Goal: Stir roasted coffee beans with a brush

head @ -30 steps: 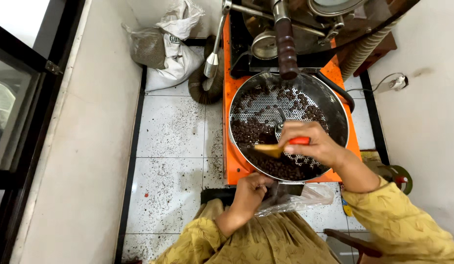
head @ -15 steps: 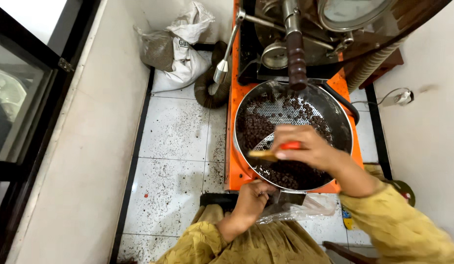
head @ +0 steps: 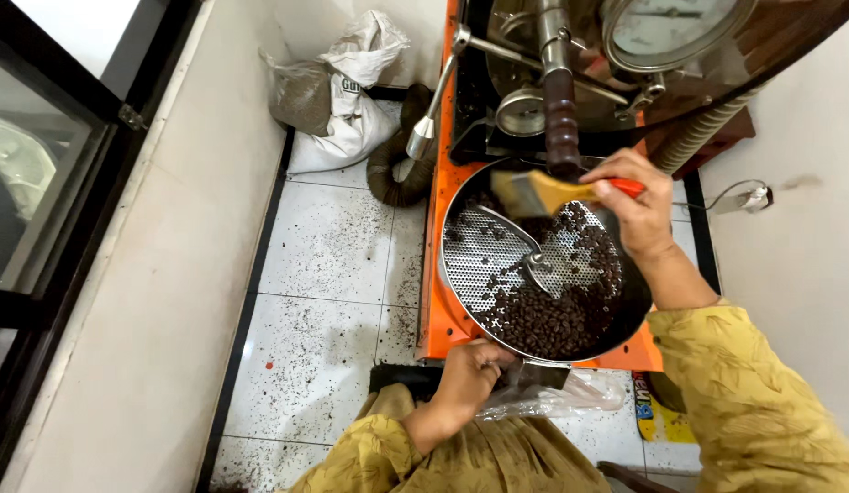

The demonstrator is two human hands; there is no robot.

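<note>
Head view: my right hand [head: 639,210] is clamped on the brush [head: 543,192] to sweep beans [head: 552,315] in the tray [head: 453,301]; my left hand [head: 468,374] pinches the bag [head: 570,394] beneath to catch them

Right hand [head: 639,205] gripping; left hand [head: 468,376] seemingly closed.

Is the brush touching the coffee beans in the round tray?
Cannot tell. In the head view the right hand holds the brush over the tray's far side; its blurred bristles overlap the beans, and looking straight down hides any gap.
</note>
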